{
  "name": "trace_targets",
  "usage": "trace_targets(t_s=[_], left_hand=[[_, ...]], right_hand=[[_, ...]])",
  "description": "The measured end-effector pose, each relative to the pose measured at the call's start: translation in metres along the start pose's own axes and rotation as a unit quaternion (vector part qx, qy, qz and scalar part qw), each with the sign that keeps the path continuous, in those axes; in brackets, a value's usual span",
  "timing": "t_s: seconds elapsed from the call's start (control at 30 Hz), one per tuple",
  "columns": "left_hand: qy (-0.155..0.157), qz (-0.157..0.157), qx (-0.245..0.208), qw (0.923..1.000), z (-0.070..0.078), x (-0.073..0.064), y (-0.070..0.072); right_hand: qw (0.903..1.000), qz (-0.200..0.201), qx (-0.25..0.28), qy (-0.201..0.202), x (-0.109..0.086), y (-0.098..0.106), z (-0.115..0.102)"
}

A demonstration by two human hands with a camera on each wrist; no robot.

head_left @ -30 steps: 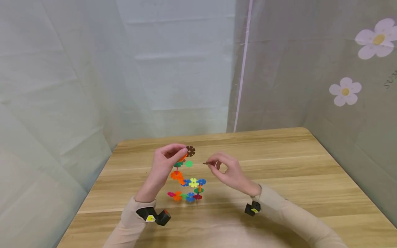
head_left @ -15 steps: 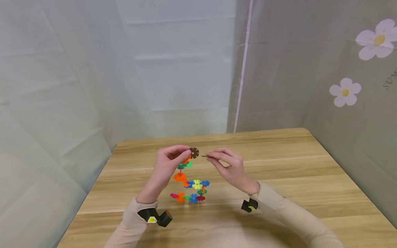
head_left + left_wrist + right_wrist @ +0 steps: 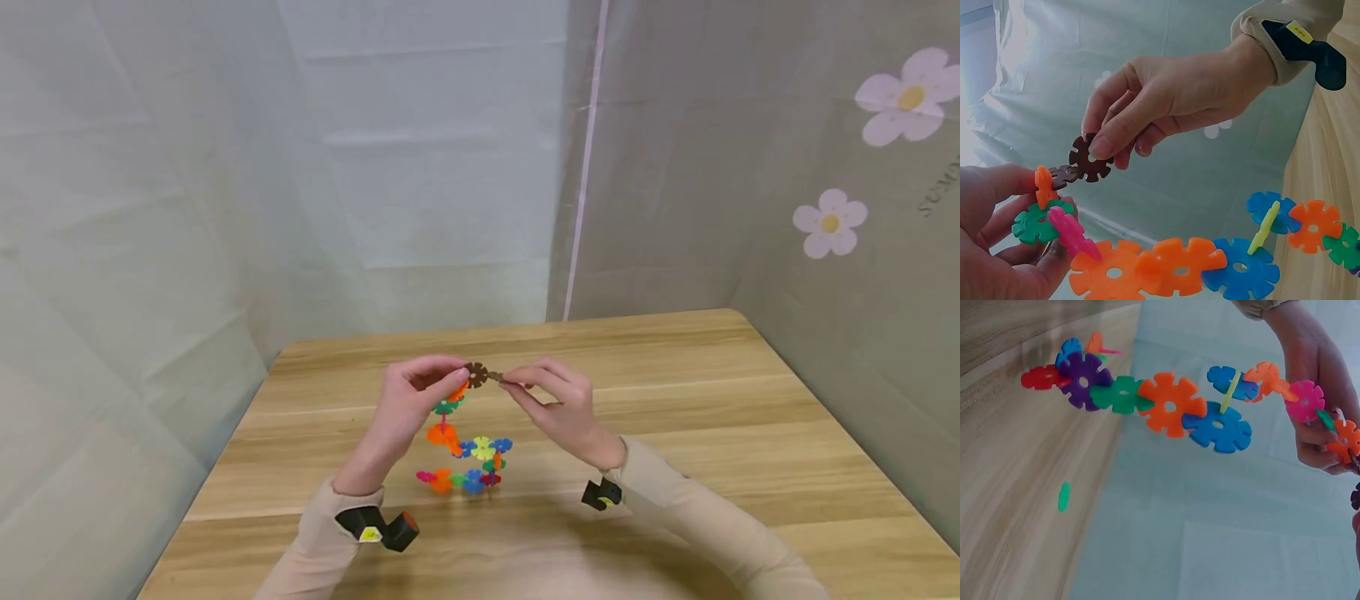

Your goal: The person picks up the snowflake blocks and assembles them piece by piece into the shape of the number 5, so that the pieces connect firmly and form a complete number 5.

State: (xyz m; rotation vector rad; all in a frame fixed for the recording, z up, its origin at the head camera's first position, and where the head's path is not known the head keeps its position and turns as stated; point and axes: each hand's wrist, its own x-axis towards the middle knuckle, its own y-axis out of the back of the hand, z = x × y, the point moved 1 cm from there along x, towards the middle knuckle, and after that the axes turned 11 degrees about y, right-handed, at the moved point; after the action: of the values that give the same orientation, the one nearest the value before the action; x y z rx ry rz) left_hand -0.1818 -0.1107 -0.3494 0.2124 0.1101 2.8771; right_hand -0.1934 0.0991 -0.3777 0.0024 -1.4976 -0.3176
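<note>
My left hand pinches the upper end of a chain of notched plastic snowflake discs, near an orange disc and a brown disc. Between thumb and fingers, my right hand holds a second brown disc. The two brown discs meet edge to edge; whether their slots are engaged I cannot tell. From the left hand the chain hangs down through a pink disc, orange ones, a blue disc and a yellow disc. Lower down come a purple disc and a red disc.
A loose green disc lies on the wooden table, apart from the chain. Pale cloth curtains stand behind the table and at its sides. Each wrist wears a small black camera, such as the left one.
Both hands have drawn together, the left moving slightly right with the chain. The right hand's brown disc, earlier apart, now meets the brown disc at the chain's end.
</note>
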Motion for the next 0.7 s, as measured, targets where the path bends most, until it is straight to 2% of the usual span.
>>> trace_targets(t_s=[0.27, 0.53, 0.7], left_hand=[[-0.003, -0.008, -0.008, 0.9999, 0.0, -0.001, -0.003], [0.014, 0.022, -0.03, 0.9992, 0.002, -0.005, -0.01], [0.026, 0.043, -0.028, 0.9983, 0.003, -0.006, -0.016]], right_hand=[[0.9993, 0.0, -0.01, 0.037, 0.003, -0.002, -0.003], [0.9972, 0.009, -0.013, 0.074, 0.003, -0.001, -0.006], [0.9968, 0.015, -0.024, 0.075, 0.002, -0.001, -0.009]])
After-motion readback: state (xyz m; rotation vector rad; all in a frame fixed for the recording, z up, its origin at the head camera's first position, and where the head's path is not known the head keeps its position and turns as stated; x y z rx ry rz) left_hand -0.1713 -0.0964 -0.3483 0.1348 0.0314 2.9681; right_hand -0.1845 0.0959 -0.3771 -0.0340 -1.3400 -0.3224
